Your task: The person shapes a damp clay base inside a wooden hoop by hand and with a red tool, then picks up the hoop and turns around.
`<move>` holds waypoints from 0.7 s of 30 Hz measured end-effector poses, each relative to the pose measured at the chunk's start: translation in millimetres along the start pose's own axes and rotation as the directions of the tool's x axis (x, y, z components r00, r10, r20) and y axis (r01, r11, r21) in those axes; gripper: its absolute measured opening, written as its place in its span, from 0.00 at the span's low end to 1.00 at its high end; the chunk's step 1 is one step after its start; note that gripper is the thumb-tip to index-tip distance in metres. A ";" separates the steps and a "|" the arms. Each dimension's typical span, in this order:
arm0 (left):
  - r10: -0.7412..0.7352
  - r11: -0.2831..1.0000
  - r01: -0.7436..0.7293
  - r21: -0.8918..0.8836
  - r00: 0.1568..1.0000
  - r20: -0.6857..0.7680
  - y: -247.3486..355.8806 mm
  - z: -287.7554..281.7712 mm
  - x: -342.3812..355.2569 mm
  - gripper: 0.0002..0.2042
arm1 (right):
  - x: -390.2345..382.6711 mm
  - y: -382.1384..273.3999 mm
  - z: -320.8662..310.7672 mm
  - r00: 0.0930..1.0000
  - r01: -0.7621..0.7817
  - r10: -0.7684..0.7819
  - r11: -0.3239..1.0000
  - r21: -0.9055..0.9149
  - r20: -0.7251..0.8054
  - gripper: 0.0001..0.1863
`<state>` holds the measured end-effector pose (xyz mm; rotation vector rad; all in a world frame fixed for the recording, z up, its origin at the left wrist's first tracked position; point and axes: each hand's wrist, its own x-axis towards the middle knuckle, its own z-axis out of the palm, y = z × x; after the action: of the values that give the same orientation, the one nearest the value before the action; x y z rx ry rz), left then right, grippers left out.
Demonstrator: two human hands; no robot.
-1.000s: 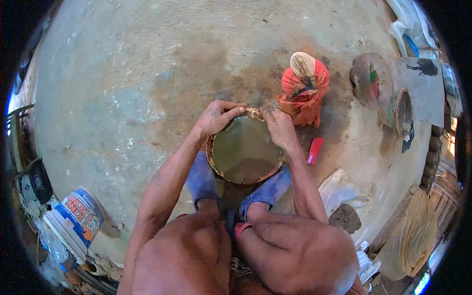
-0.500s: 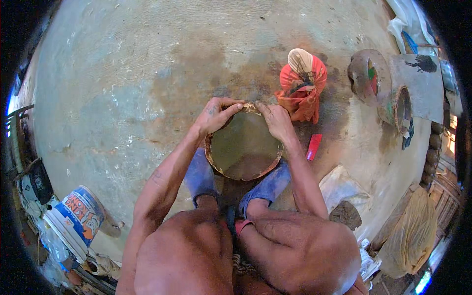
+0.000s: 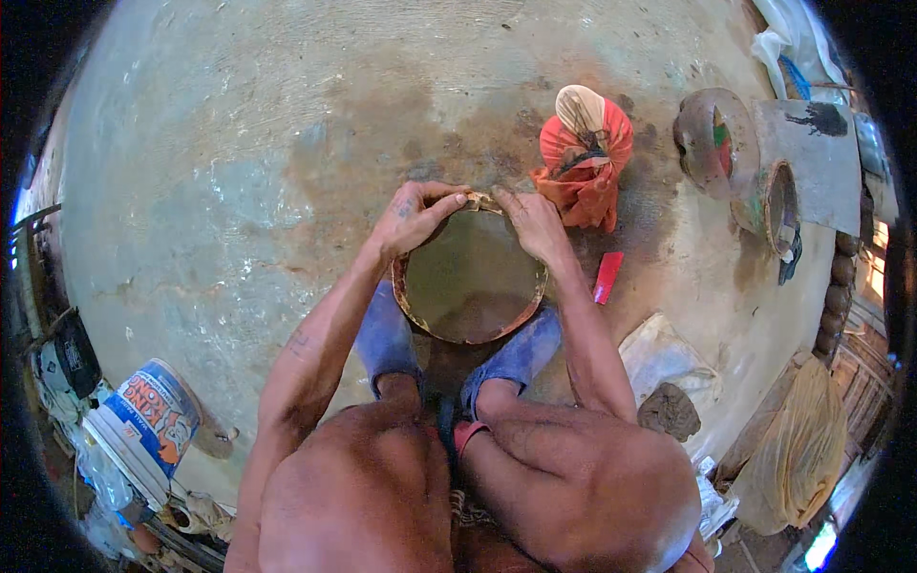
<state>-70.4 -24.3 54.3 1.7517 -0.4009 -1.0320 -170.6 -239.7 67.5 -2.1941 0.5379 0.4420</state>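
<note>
Between my lower legs stands a round, drum-shaped object with a rough brown rim and a flat, grey-green top. Whether that top is liquid or a stretched skin I cannot tell. My left hand grips the far left of its rim, thumb along the top edge. On the far right of the same rim, my right hand is closed, fingers bent over the edge. A short pale brown piece of rim shows between the two hands. Just beyond my right hand sits a red-orange cloth bundle with a beige top.
A red flat strip lies right of my right forearm. Farther right are a hollow round body, an open cylinder and a grey sheet. A white-and-blue bucket lies at left. White cloth and a brown lump lie at lower right.
The whole view has shifted slightly, so everything sits a little higher. Both hands keep their hold on the far rim, fingers changing only a little.
</note>
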 end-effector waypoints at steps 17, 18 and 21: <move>-0.159 0.972 0.122 0.202 0.971 0.180 23.8 -9.9 33.0 0.30 | -13.3 -14.3 0.8 0.990 0.044 -0.029 0.993 0.112 -0.136 0.34; -0.098 0.961 0.037 0.273 0.972 0.213 19.6 -4.9 35.4 0.30 | -10.5 -10.6 7.3 0.991 0.050 -0.035 0.992 0.115 -0.130 0.34; -0.035 0.932 -0.065 0.358 0.963 0.267 23.0 2.7 45.9 0.28 | -2.2 5.3 11.9 0.943 0.043 0.044 0.966 0.253 -0.328 0.31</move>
<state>-41.5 -66.9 53.5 1.9310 -0.8214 -1.2504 -176.8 -232.8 58.0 -2.0224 0.7337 -0.0060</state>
